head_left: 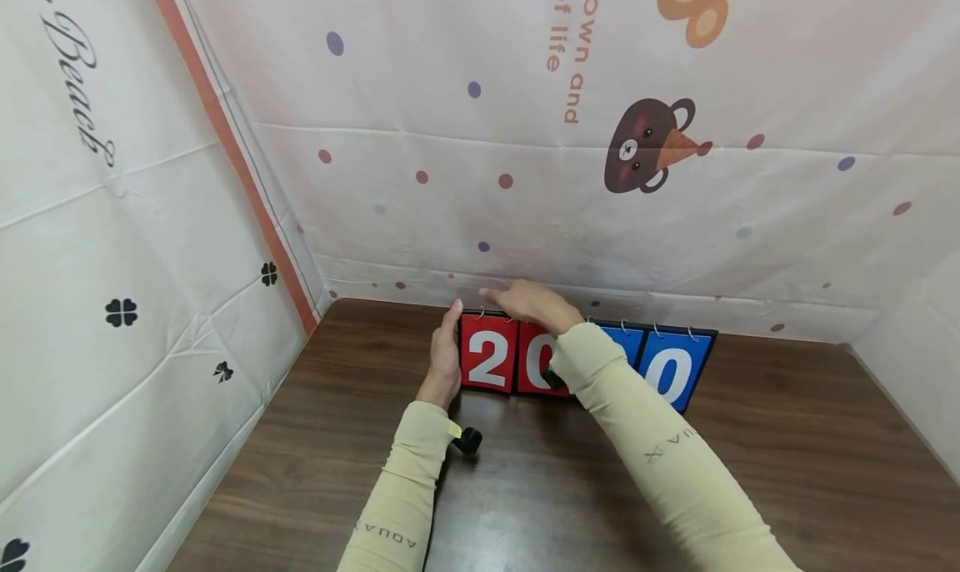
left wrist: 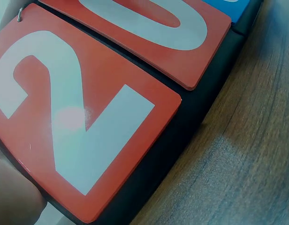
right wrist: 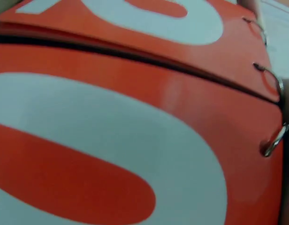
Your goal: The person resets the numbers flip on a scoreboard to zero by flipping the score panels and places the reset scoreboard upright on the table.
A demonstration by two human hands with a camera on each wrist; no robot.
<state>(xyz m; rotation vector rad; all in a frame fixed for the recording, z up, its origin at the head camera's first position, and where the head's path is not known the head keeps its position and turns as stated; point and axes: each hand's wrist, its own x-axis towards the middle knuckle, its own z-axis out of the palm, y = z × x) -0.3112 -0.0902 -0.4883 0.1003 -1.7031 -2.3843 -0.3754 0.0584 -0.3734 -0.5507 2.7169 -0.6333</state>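
A tabletop flip scoreboard (head_left: 628, 338) with a black backing stands near the far side of the table. Its red cards (head_left: 470, 338) read 2 and 0, and a blue card on the right (head_left: 697, 363) reads 0. The right forearm covers part of the other blue card. My left hand (head_left: 444, 359) holds the board's left edge with a digit pointing up; its other fingers are mostly hidden. Over the top edge, my right hand (head_left: 536, 303) reaches across the rings above the red cards, fingers stretched leftward. The right wrist view shows metal rings (right wrist: 277, 140) through the cards.
A dark wood-grain table (head_left: 315, 439) lies under the board. Printed cloth (head_left: 450, 222) hangs right behind it, and another printed sheet (head_left: 172, 247) borders the table's left side. Small black devices (head_left: 468, 441) sit at the wrists.
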